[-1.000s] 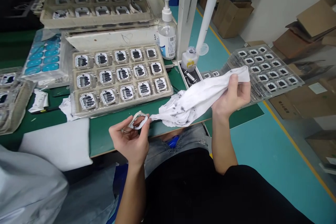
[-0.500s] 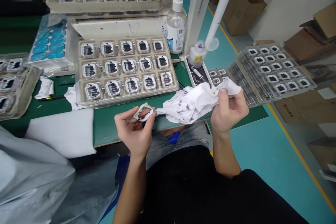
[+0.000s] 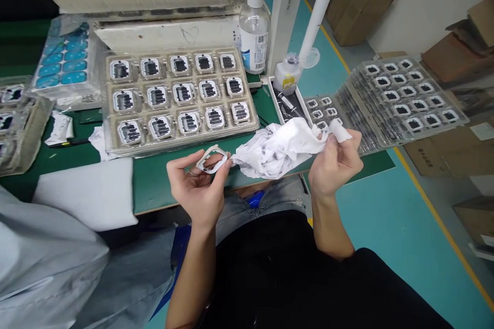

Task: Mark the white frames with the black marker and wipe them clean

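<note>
My left hand point(image 3: 200, 187) pinches a small white square frame point(image 3: 212, 160) between thumb and fingers, above the table's front edge. A corner of a stained white cloth point(image 3: 270, 151) reaches the same fingertips. The cloth stretches across to my right hand point(image 3: 334, 164), whose thumb and fingers are closed on its other end. Behind my hands lies a beige tray point(image 3: 172, 82) holding several white framed parts with dark centres.
A pump bottle point(image 3: 253, 36) and a white box point(image 3: 278, 107) with a small bottle point(image 3: 287, 73) stand behind the cloth. Stacked clear trays point(image 3: 403, 97) are at the right. A person's grey sleeve point(image 3: 42, 257) is at the left, near a white pad point(image 3: 87, 193).
The view has shifted slightly. My left hand has tilted the white frame a little, and the cloth end at my right fingers has folded over. Both hands keep their hold.
</note>
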Available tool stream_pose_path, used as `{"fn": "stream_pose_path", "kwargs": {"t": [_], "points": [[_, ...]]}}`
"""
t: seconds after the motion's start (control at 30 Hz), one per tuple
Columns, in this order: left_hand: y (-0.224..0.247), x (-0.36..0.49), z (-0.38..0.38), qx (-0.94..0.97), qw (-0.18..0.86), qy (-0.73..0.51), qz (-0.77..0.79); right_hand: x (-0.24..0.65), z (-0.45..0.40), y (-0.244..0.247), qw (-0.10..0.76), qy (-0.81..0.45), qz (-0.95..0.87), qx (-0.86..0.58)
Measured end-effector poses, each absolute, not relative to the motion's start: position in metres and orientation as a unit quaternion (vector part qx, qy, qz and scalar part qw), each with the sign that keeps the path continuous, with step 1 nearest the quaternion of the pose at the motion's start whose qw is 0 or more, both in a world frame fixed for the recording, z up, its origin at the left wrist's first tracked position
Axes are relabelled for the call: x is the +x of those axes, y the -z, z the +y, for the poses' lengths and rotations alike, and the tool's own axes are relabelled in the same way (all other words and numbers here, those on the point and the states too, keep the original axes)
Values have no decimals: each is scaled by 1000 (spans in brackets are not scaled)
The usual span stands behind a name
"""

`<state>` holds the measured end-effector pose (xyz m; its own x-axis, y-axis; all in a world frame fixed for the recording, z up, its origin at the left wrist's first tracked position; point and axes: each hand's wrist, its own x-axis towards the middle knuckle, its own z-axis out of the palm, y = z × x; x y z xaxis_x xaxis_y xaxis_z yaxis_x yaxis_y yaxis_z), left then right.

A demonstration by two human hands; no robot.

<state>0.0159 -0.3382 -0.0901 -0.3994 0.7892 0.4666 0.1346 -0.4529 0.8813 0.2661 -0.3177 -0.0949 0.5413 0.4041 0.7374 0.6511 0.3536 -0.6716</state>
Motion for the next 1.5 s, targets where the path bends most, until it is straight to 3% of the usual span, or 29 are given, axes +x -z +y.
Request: {"fn": "stream_pose_path", "kwargs": {"t": [0.17, 0.37, 0.6, 0.77, 1.2, 1.5], "points": [[77, 30, -333, 495, 240, -710, 439, 263, -325, 92, 717, 83, -491, -488], [83, 49, -321, 532, 271, -692, 405, 252, -348, 85, 679, 70, -542, -490], [75, 67, -323, 554, 417, -654, 301, 233, -359, 85, 663, 26, -615, -426], [66, 72, -323, 561, 444, -639, 281, 226, -356, 86, 633, 63, -648, -419], [83, 88, -337, 503, 380, -701, 334, 226, -361, 92, 591, 93, -675, -433], [91, 86, -339, 548, 237, -707, 379, 218, -364, 77, 626, -46, -626, -464]]}}
